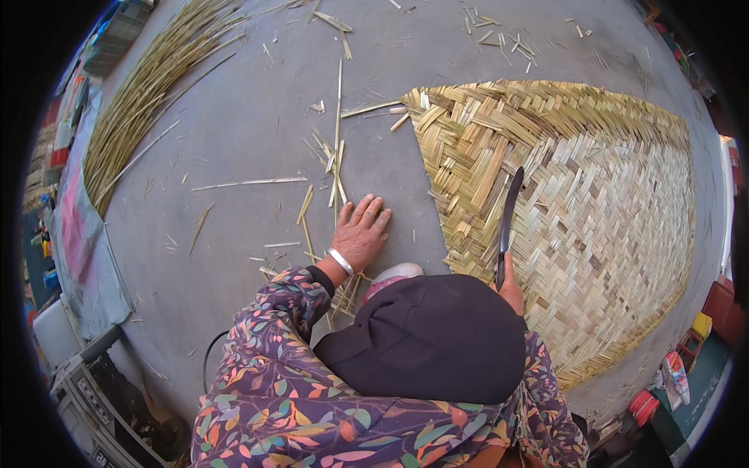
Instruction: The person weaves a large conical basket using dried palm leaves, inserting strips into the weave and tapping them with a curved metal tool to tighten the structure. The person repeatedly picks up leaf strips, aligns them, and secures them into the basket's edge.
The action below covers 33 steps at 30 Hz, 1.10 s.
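My left hand [361,234] is spread flat on the grey floor [265,140], palm down, with nothing in it; a silver bracelet [341,261] circles its wrist. In my right hand [511,294] is a long knife [510,218] with a dark, slightly curved blade. The blade points away from me over the woven mat [601,226], near where its coarse greenish border meets the paler weave. My dark-clad knee [425,339] covers part of the right hand and the knife's handle. Beside the left wrist lie loose split strips [341,164].
A large bundle of long stalks [148,101] lies at the far left, beside a pale sheet [78,234]. Scraps [503,39] are scattered at the back. A grey machine-like object [97,413] stands at the near left; a red round item [644,407] sits at the near right.
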Each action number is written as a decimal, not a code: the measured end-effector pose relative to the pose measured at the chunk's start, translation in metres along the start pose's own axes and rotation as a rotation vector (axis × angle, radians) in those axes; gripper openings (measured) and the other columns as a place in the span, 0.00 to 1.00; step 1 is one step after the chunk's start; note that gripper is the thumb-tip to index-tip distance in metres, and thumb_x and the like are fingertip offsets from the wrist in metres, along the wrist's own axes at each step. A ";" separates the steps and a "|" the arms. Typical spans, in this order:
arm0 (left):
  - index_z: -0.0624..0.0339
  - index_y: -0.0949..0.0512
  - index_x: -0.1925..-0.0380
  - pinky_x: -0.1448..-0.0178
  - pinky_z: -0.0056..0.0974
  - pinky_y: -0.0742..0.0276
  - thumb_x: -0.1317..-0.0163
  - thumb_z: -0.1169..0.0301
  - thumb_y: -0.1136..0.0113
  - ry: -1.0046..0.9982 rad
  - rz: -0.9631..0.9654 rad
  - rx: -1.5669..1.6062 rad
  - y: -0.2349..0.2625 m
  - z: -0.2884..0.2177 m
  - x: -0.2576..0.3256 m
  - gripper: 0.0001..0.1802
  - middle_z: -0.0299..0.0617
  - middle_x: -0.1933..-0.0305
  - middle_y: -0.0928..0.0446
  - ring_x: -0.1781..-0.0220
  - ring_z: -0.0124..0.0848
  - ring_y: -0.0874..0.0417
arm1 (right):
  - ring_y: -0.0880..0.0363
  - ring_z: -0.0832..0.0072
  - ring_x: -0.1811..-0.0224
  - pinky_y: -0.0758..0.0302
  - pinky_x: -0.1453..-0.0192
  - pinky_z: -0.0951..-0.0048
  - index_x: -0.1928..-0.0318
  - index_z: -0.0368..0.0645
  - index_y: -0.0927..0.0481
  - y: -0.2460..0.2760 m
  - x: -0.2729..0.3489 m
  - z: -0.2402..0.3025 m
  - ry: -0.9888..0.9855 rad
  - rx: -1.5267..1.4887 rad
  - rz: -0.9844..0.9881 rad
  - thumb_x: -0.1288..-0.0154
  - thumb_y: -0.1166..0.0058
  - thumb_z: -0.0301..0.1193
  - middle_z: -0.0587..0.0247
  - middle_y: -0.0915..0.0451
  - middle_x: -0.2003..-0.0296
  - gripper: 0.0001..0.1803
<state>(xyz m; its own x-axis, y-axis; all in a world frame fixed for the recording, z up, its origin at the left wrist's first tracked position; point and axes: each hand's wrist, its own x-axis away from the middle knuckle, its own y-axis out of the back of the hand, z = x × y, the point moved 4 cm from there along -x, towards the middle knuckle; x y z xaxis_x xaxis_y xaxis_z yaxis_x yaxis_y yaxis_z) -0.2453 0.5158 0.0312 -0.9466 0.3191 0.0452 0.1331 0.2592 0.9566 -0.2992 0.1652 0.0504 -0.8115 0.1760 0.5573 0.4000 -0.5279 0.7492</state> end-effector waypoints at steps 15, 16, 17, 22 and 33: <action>0.56 0.28 0.45 0.36 0.50 0.39 0.49 0.64 0.32 0.505 0.311 0.084 0.044 0.028 0.281 0.30 0.47 0.40 0.31 0.36 0.43 0.32 | 0.21 0.42 0.65 0.28 0.62 0.52 0.24 0.58 0.64 0.003 -0.015 -0.004 -0.019 0.207 0.191 0.41 0.42 0.36 0.36 0.21 0.68 0.53; 0.52 0.29 0.42 0.33 0.50 0.41 0.46 0.63 0.36 0.367 0.382 0.198 0.036 0.008 0.282 0.29 0.46 0.37 0.33 0.33 0.42 0.34 | 0.21 0.42 0.65 0.28 0.62 0.52 0.24 0.58 0.65 0.005 -0.014 -0.003 -0.023 0.211 0.193 0.41 0.42 0.36 0.36 0.21 0.68 0.53; 0.50 0.30 0.41 0.30 0.52 0.44 0.43 0.63 0.40 0.202 0.395 0.152 0.028 -0.010 0.278 0.27 0.45 0.34 0.34 0.31 0.42 0.36 | 0.21 0.42 0.65 0.28 0.62 0.52 0.24 0.58 0.65 0.005 -0.014 -0.002 -0.025 0.218 0.195 0.41 0.42 0.37 0.36 0.21 0.68 0.53; 0.42 0.31 0.39 0.24 0.60 0.60 0.40 0.59 0.46 0.039 0.367 0.005 0.005 -0.006 0.243 0.26 0.43 0.26 0.42 0.23 0.40 0.47 | 0.21 0.41 0.65 0.28 0.63 0.52 0.25 0.57 0.66 0.000 -0.014 -0.004 -0.024 0.227 0.186 0.41 0.42 0.37 0.36 0.21 0.69 0.54; 0.53 0.22 0.62 0.26 0.58 0.51 0.47 0.69 0.39 0.214 -0.020 -0.186 0.084 0.139 0.155 0.11 0.45 0.36 0.31 0.30 0.40 0.35 | 0.20 0.45 0.71 0.26 0.64 0.48 0.25 0.50 0.69 -0.011 -0.021 0.002 -0.062 0.413 0.186 0.45 0.48 0.34 0.41 0.19 0.73 0.54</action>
<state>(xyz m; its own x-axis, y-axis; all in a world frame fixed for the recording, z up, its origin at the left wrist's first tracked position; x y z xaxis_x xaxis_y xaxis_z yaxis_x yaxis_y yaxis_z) -0.3401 0.7140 0.0790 -0.9917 0.1103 0.0665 0.0761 0.0851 0.9935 -0.2858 0.1686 0.0315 -0.6881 0.1656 0.7065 0.6827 -0.1819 0.7076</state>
